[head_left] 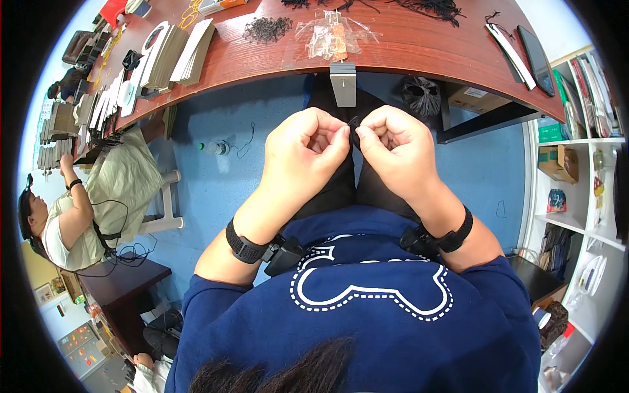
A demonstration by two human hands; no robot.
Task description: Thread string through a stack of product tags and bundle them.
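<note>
My left hand [308, 147] and right hand [393, 147] are curled nearly closed over my lap, fingertips pinching a thin black string [354, 122] between them. The grey card stack [343, 84] at the worktop [419, 46] edge and the heap of loose strings [267, 28] look mostly unworked.

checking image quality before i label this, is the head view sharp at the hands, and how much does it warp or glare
Head view: the left hand and right hand are sharp, pinching a small black piece; fisheye bends the wooden table edge into an arc; black vignette at the corners; soft glare on the tabletop; even lighting; shelves at the rim look squeezed.
</note>
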